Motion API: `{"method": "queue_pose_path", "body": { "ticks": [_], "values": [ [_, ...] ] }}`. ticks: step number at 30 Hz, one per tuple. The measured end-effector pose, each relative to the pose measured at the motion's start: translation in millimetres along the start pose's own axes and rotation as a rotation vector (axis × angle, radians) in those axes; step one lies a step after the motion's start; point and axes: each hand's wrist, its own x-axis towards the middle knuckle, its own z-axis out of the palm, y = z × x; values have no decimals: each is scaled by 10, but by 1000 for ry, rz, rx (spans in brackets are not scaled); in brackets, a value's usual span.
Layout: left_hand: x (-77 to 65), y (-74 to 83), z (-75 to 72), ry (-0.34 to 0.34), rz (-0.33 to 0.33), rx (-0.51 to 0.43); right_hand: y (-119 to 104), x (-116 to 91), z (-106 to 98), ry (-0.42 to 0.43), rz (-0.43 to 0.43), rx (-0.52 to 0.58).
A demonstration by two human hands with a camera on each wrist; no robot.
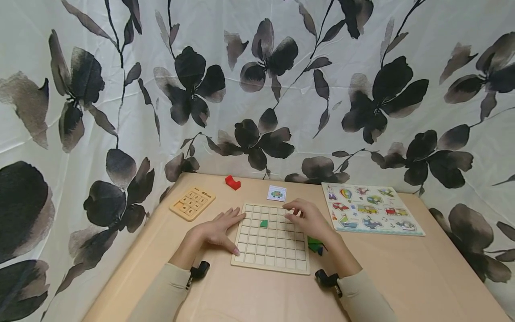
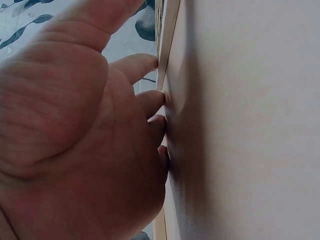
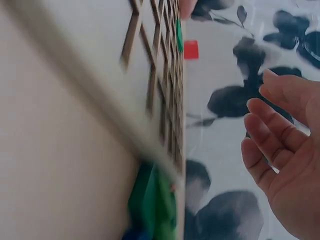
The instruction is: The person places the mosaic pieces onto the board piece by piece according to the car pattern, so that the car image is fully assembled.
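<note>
A pale wooden grid board point(image 1: 270, 269) lies in the middle of the table. One green piece point(image 1: 263, 223) sits among its upper squares. My left hand point(image 1: 213, 230) rests at the board's left side, index fingertip near the upper edge and thumb at the lower corner; its fingers are spread. Over the board's upper right hovers my right hand point(image 1: 311, 220). In the right wrist view the fingers point(image 3: 272, 125) of that hand are loosely bent, with nothing seen between them. Green pieces point(image 3: 155, 200) and a dark blue piece point(image 1: 319, 251) lie beside the board's right edge, partly hidden by the right forearm.
Beyond the board lies a small card point(image 1: 276, 193) with a coloured pattern. A red piece point(image 1: 233, 182) is near the back edge. To the left is a wooden number puzzle point(image 1: 192, 203); at the right, a picture puzzle board point(image 1: 372, 209). A floral curtain point(image 1: 257, 89) hangs behind.
</note>
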Motion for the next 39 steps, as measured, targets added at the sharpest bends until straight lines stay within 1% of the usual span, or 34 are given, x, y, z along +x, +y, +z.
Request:
{"method": "queue_pose_path", "body": {
  "ticks": [3,10,17,21,27,33,39],
  "values": [
    [2,7,-15,0,1,-1,81,-42,-79,14,39,-7],
    [1,8,-7,-1,-6,4,236,-136,-295,1,116,-8],
    [-4,18,-18,-5,-4,3,334,-214,-475,1,179,-57],
    [-5,8,-17,-3,1,4,374,-255,-546,-13,214,-36],
    [-11,13,-15,-3,-2,-2,477,-295,-557,-31,248,-51],
    [-11,8,-11,-5,2,-5,609,-304,-498,-87,308,-99],
    [-12,25,-24,-12,-4,-9,653,-288,-454,-133,298,-156]
  ]
}}
